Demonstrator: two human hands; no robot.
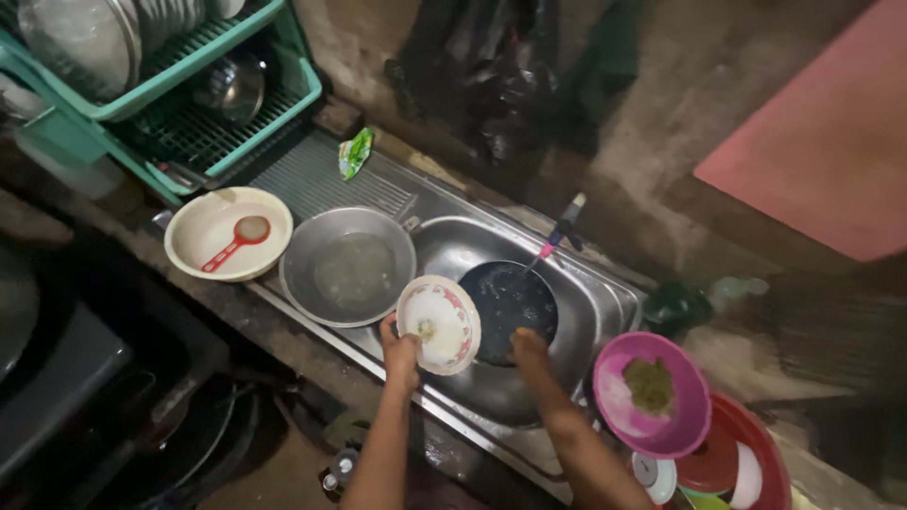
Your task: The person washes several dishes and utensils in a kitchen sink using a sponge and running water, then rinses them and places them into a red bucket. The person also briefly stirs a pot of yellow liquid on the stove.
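The left hand [400, 348] has its fingers closed on the lower-left rim of one white plate with a red patterned border [438, 323], held tilted over the left edge of the steel sink [595, 307]. The right hand [529, 348] rests at the 6 o'clock edge of one dark frying pan [507, 302] that lies in the sink basin; whether its fingers are curled or flat cannot be told. The pan's handle [563, 229] points toward 1 o'clock.

At 9 o'clock from the plate stands one steel basin holding water [348, 266], touching the sink's rim. Further toward 9 o'clock sits one cream bowl [228, 232] with one red strainer ladle [238, 240] lying inside it. At 10 o'clock is one green dish rack [179, 104] of two tiers, carrying several steel plates. One small green sachet [354, 151] lies on the ribbed draining board at 11 o'clock.

At 4 o'clock from the pan, one magenta bowl [652, 395] with a greenish scrap in it rests on one red basin [756, 453].
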